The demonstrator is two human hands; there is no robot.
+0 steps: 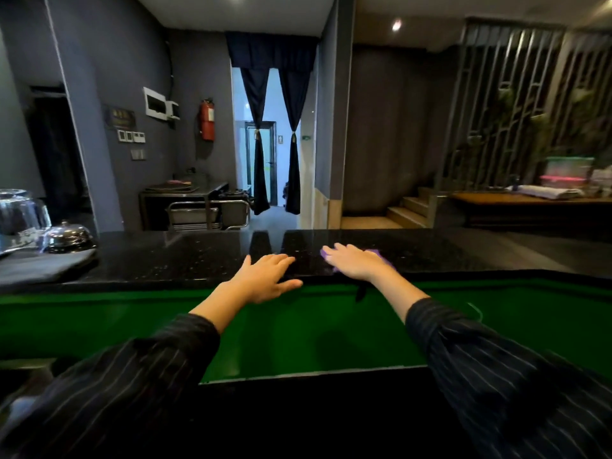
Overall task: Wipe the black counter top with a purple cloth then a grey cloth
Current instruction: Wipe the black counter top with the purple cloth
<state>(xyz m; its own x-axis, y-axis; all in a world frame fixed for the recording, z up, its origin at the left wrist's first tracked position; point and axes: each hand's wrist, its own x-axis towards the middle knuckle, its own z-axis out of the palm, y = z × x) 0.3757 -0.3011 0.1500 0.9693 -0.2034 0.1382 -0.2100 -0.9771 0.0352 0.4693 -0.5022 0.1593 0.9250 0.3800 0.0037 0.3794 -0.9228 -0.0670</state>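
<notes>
Grey cloth (46, 265) laid folded on black counter top (185, 263) at left edge of frame, beside domed metal bell (68, 239). Left hand (265, 276) pressed flat at counter's near edge, centre frame, fingers spread, nothing held. Right hand (356, 261) just right of it, laid flat on purple cloth (376, 255), fingers extended, cloth pinned against counter, mostly hidden beneath palm.

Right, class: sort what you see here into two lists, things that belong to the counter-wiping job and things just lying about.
Belongs to the job:
black counter top
purple cloth, under the right hand
grey cloth, folded at the counter's left end
left hand, flat on the counter

Just lying about:
silver domed bell
upturned glass
red fire extinguisher on the wall
</notes>
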